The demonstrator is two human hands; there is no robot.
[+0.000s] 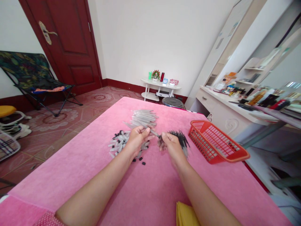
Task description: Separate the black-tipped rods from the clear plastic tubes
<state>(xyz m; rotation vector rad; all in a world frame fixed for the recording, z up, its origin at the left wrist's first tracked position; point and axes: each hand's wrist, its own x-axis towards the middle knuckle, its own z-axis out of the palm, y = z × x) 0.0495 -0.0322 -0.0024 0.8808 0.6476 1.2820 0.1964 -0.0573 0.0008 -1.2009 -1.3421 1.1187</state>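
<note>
My left hand [138,138] is closed, pinching a translucent grey pen barrel [154,133] between thumb and fingers. At the barrel's right end, the fingers of my right hand [168,142] are closed on a thin dark piece that looks like a pen refill; most of it is hidden by the fingers. Beyond my left hand lies a heap of clear pen barrels [144,117]. Small clear and black pen caps [119,142] are scattered beside and partly under my left hand. Dark pen refills [182,139] lie bunched just right of my right hand.
A red plastic basket [213,144] stands on the pink tablecloth [94,157] to the right. A folded yellow cloth [187,215] lies at the near edge, by my right forearm. Beyond the table are a white stand [150,82], a cluttered dresser [235,102] and a folding chair [44,84].
</note>
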